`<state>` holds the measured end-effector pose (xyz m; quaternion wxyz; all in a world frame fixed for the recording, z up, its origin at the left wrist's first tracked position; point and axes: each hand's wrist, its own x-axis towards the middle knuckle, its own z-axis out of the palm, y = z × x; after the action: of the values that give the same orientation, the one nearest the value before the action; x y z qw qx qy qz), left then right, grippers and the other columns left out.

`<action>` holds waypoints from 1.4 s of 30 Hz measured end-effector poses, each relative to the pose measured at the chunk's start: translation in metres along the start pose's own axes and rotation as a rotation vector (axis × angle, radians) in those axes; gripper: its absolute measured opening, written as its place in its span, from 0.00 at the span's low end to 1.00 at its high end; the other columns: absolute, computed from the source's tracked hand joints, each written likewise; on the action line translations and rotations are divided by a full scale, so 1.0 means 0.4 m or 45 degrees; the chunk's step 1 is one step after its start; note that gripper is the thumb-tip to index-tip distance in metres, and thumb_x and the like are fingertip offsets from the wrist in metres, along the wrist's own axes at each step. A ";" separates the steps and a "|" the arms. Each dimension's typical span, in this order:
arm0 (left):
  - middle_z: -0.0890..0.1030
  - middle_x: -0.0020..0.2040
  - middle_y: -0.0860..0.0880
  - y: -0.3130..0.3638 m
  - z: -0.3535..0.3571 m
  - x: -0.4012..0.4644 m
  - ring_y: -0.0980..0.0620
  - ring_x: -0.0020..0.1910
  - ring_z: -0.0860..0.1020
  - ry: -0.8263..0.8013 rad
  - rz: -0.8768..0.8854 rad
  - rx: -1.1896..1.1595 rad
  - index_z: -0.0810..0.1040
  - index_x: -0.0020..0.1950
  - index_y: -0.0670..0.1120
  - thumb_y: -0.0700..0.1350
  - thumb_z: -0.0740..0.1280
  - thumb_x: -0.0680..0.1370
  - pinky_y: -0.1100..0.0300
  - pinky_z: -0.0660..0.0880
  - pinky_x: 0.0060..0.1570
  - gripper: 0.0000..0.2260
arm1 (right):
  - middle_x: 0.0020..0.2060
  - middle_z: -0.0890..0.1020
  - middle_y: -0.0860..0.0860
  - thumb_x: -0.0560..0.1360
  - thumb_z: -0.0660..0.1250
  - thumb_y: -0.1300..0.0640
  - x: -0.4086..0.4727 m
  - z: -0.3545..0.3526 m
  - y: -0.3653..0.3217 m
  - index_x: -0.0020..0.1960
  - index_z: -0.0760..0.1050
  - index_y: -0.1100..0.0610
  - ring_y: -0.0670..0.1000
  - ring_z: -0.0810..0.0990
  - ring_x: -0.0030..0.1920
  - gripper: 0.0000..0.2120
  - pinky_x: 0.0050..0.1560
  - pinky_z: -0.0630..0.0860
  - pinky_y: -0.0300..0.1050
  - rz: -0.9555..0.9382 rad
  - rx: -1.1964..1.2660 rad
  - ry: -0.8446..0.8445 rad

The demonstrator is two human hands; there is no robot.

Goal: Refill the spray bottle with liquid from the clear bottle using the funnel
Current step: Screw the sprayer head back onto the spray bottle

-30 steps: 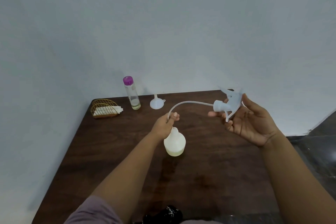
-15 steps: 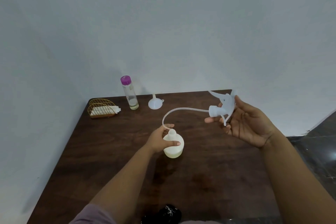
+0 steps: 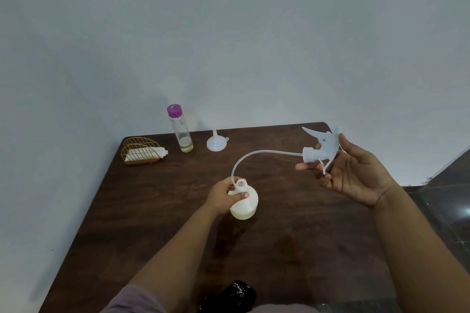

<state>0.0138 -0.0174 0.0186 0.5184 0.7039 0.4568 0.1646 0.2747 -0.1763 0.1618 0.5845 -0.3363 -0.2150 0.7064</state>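
Head view: we grip the spray bottle (image 3: 244, 204) at its neck with our left hand (image 3: 223, 195), upright at mid-table (image 3: 292, 236). Our right hand (image 3: 348, 173) holds the removed spray head (image 3: 322, 146) in loosely curled fingers, its tube (image 3: 256, 156) arching toward the open neck. The clear bottle (image 3: 181, 129) and funnel (image 3: 216, 142) stand near the far edge.
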 end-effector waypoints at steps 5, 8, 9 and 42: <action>0.78 0.60 0.52 -0.007 0.004 0.008 0.51 0.58 0.75 -0.002 -0.007 0.046 0.77 0.62 0.50 0.47 0.74 0.72 0.52 0.76 0.57 0.19 | 0.63 0.70 0.75 0.75 0.62 0.39 -0.006 -0.012 -0.008 0.70 0.64 0.53 0.50 0.79 0.38 0.29 0.39 0.78 0.42 -0.039 0.017 0.020; 0.78 0.61 0.52 -0.009 0.005 0.009 0.53 0.58 0.75 0.001 0.015 0.110 0.76 0.63 0.51 0.49 0.73 0.72 0.54 0.76 0.56 0.20 | 0.63 0.70 0.76 0.76 0.61 0.39 -0.008 -0.013 -0.009 0.69 0.65 0.53 0.49 0.80 0.39 0.27 0.39 0.77 0.42 -0.057 0.061 0.016; 0.78 0.61 0.53 -0.008 0.004 0.010 0.53 0.58 0.75 0.003 0.022 0.134 0.76 0.63 0.51 0.50 0.73 0.72 0.54 0.76 0.56 0.20 | 0.63 0.70 0.76 0.75 0.62 0.39 -0.008 -0.013 -0.008 0.68 0.66 0.54 0.49 0.80 0.39 0.27 0.39 0.77 0.42 -0.059 0.071 0.009; 0.79 0.59 0.48 -0.062 0.022 0.026 0.48 0.60 0.76 -0.091 0.058 0.227 0.76 0.61 0.47 0.52 0.71 0.73 0.47 0.74 0.60 0.19 | 0.50 0.81 0.53 0.73 0.71 0.59 0.367 0.167 0.289 0.56 0.76 0.56 0.50 0.78 0.45 0.12 0.52 0.77 0.43 0.124 -2.367 0.308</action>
<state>0.0137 -0.0128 -0.0094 0.4658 0.7630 0.4345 0.1098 0.1342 -0.0539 0.0939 0.0695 -0.7481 -0.6167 0.2351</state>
